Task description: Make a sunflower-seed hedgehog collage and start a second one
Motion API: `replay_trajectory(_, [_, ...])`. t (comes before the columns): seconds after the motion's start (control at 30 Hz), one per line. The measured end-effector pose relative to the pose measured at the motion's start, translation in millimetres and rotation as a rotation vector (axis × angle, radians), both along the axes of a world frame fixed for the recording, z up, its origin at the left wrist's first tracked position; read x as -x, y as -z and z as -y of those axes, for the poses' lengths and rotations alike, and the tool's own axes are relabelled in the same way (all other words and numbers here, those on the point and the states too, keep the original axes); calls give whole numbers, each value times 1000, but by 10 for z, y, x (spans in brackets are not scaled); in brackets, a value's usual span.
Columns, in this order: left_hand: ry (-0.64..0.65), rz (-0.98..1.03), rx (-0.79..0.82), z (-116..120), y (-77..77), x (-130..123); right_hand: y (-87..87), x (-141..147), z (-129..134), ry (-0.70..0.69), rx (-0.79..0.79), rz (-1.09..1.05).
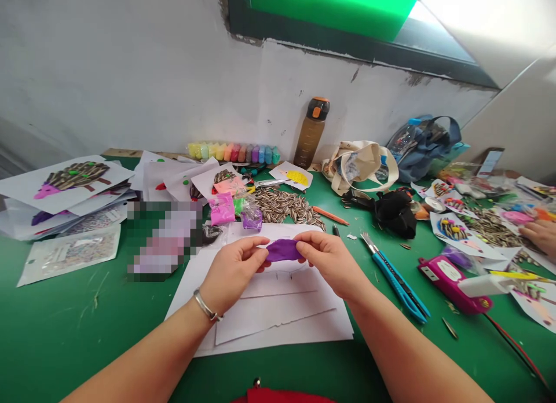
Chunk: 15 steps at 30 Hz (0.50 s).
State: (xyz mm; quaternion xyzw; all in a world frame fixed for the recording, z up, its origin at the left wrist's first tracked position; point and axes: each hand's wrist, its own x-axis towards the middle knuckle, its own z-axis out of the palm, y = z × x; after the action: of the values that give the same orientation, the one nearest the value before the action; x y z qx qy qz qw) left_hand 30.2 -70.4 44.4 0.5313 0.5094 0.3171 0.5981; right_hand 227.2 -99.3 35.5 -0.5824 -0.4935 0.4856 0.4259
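Note:
A flattened oval of purple modelling clay [283, 251] is stretched between my two hands, above a stack of white paper [286, 328]. My left hand [243, 265] pinches its left end between thumb and fingers. At the other end my right hand [324, 258] grips it the same way. Faint pencil lines show on the paper below. Just beyond my hands lie a small purple clay packet [252, 219], a pink clay packet [222, 209] and a heap of striped sunflower seeds [284, 205].
A blue utility knife [397, 281] and a magenta device with a cord [454, 284] lie at right. Finished seed hedgehog pictures [72, 180] are stacked at left. A brown bottle [310, 134] stands by the wall. Another person's hand [541, 236] is at far right.

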Motion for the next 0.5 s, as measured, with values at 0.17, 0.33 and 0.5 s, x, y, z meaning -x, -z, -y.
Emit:
replay_trajectory(0.17, [-12,-117,-68,-67,-48,63,54,54,-28,-24,23,12])
replay_trajectory(0.33, [5,-203,-69,-116,-24,81,147,77,-50,-82,22,193])
replay_trajectory(0.5, [76,-412,-247,-128,23,119,213,75,-68,-78,-30,411])
